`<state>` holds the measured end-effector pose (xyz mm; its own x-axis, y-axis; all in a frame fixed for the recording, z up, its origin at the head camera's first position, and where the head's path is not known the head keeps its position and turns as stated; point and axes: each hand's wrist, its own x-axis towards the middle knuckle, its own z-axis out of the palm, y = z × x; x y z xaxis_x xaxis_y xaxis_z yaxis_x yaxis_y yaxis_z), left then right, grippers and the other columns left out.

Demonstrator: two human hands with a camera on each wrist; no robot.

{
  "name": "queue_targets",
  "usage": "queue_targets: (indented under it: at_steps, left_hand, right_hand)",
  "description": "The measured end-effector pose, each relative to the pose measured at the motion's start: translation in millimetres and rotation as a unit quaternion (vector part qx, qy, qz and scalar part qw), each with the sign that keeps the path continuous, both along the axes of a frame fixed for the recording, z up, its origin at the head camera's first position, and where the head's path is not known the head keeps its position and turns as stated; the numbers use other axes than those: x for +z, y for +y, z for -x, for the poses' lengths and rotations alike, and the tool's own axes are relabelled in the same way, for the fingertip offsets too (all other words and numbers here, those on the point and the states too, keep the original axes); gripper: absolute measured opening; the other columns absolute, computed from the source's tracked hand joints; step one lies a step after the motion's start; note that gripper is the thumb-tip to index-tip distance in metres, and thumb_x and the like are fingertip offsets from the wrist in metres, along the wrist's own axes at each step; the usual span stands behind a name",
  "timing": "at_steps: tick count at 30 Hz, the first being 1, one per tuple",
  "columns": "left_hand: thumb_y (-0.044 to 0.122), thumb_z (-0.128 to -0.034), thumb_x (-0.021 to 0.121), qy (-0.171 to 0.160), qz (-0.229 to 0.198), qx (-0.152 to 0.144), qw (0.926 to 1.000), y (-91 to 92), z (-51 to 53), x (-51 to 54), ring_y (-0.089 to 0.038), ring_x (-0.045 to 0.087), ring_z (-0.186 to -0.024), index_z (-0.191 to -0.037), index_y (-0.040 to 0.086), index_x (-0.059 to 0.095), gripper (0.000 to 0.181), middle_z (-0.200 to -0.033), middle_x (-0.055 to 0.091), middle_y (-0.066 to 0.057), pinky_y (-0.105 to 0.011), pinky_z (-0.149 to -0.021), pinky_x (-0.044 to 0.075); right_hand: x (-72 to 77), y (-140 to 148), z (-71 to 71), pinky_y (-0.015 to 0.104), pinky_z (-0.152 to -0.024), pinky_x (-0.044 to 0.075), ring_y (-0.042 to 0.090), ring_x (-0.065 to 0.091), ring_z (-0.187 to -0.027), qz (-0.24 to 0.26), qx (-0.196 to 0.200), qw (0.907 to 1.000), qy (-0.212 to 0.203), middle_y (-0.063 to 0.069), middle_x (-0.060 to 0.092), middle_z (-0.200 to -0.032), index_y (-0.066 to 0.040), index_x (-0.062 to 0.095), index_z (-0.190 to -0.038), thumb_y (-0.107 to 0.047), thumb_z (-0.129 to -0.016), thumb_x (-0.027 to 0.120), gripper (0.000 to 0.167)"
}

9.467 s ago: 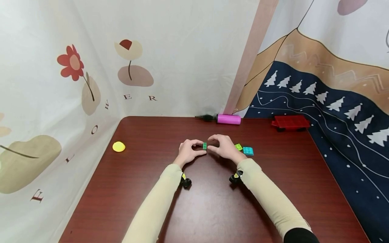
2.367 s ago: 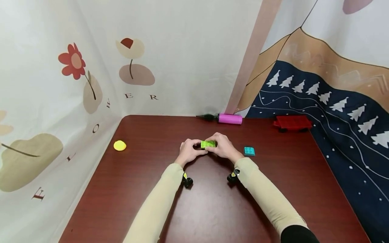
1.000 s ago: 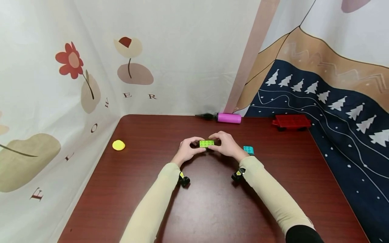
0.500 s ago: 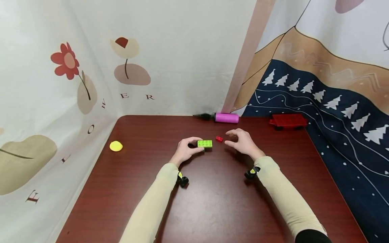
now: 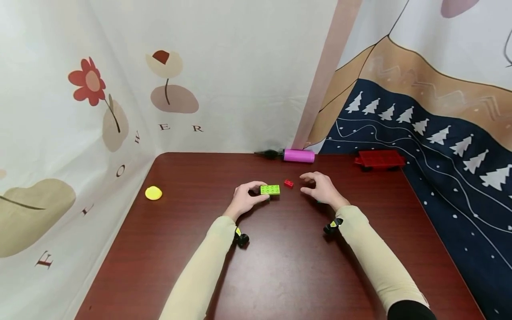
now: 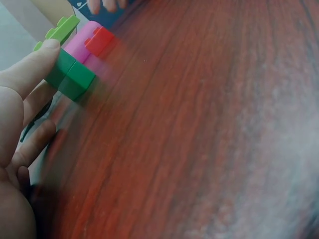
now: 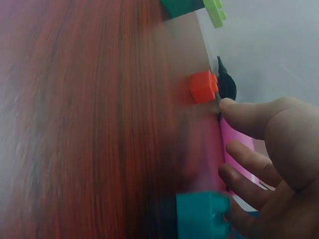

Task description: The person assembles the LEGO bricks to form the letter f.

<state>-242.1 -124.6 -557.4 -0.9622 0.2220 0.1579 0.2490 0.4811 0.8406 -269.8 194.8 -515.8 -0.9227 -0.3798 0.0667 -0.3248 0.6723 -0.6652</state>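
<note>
On the table [image 5: 272, 271], my left hand [image 5: 245, 199] pinches a small stack of toy building bricks between thumb and fingers. A lime brick [image 5: 270, 190] lies across the top, with green bricks [image 6: 70, 74] beneath it in the left wrist view. Right of the stack sits a small red brick [image 5: 288, 183], apart from both hands. My right hand [image 5: 323, 190] hovers further right, fingers loosely bent and holding nothing. A teal brick [image 7: 199, 215] stands close by its fingers in the right wrist view; the hand almost covers it in the head view.
At the back edge lies a pink cylinder [image 5: 298, 155] with a black tapered end. A red toy wagon [image 5: 381, 160] stands at the back right corner. Near the left edge is a yellow round thing [image 5: 153, 193]. Printed curtains [image 5: 240, 75] hang behind the table.
The lime brick, earlier beside the teal one, now tops the green bricks. My right hand has let go of the stack and moved right, uncovering the red brick. My left hand keeps its place.
</note>
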Motion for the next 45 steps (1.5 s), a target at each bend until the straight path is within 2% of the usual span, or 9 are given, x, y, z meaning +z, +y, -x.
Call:
queue_targets:
  at_steps: [8, 16, 29, 41, 45]
  left_hand:
    - [0.04, -0.0859, 0.089, -0.014, -0.001, 0.0, 0.9999, 3.7, -1.6, -0.2, -0.013, 0.065, -0.094, -0.118, 0.033, 0.078, 0.035, -0.098, 0.073, 0.007, -0.037, -0.086, 0.051]
    - [0.04, -0.085, 0.089, -0.008, -0.005, 0.005, 0.9999, 5.8, -3.1, -1.0, -0.012, 0.064, -0.091, -0.117, 0.034, 0.079, 0.034, -0.095, 0.072, 0.008, -0.037, -0.083, 0.051]
    - [0.042, -0.0849, 0.089, -0.003, -0.001, 0.006, 1.0, 4.3, 0.0, -1.1, -0.011, 0.064, -0.09, -0.117, 0.037, 0.078, 0.035, -0.094, 0.072, 0.01, -0.036, -0.084, 0.05]
    - [0.042, -0.0852, 0.089, -0.009, -0.001, 0.009, 0.9999, 2.1, -0.4, -0.3, -0.011, 0.064, -0.092, -0.118, 0.037, 0.078, 0.035, -0.095, 0.072, 0.009, -0.036, -0.084, 0.05]
    - [0.041, -0.0852, 0.089, -0.008, 0.0, 0.011, 0.9999, 0.7, -0.9, 0.4, -0.011, 0.064, -0.091, -0.118, 0.036, 0.078, 0.035, -0.095, 0.072, 0.009, -0.036, -0.084, 0.05]
  right_hand:
    - [-9.1, -18.7, 10.3, 0.052, -0.102, 0.052, 0.035, 0.066, -0.113, 0.0, 0.025, 0.9996, -0.011, 0.019, 0.07, -0.123, -0.004, 0.062, -0.143, -0.005, -0.093, 0.079, 0.053]
    - [-9.1, -31.9, 14.3, 0.05, -0.102, 0.052, 0.033, 0.065, -0.113, -0.014, 0.047, 0.9981, -0.037, 0.017, 0.069, -0.123, -0.009, 0.06, -0.146, -0.003, -0.095, 0.076, 0.054]
    - [-7.9, -36.1, 17.4, 0.052, -0.102, 0.051, 0.033, 0.064, -0.112, -0.04, 0.07, 0.9966, -0.017, 0.015, 0.07, -0.12, -0.008, 0.067, -0.137, -0.001, -0.097, 0.071, 0.04]
    - [-6.8, -38.9, 17.1, 0.049, -0.097, 0.053, 0.031, 0.067, -0.105, -0.038, 0.066, 0.9971, -0.002, 0.015, 0.071, -0.115, -0.002, 0.07, -0.129, -0.008, -0.095, 0.078, 0.036]
    - [-6.4, -38.8, 16.8, 0.047, -0.096, 0.055, 0.029, 0.068, -0.104, -0.026, 0.052, 0.9983, -0.003, 0.013, 0.071, -0.113, -0.003, 0.072, -0.124, -0.014, -0.093, 0.082, 0.034]
